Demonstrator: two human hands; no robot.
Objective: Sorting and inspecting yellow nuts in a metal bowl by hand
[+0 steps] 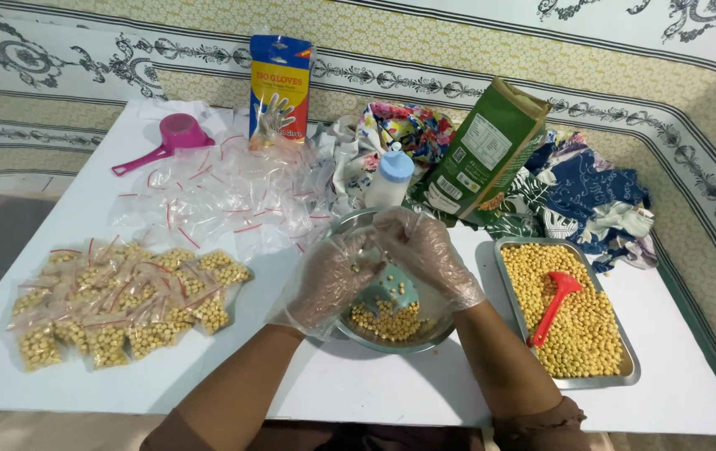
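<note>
On our table (391,392), the bowl (425,338) sits centre; filled bags (116,305) lie left, the tray (625,367) right, empty bags (232,196) behind.

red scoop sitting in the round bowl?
No, the red scoop lies on the beans in the rectangular metal tray, to the right of the round bowl under the gloved hands.

Clear plastic gloves, brown sleeves
</note>
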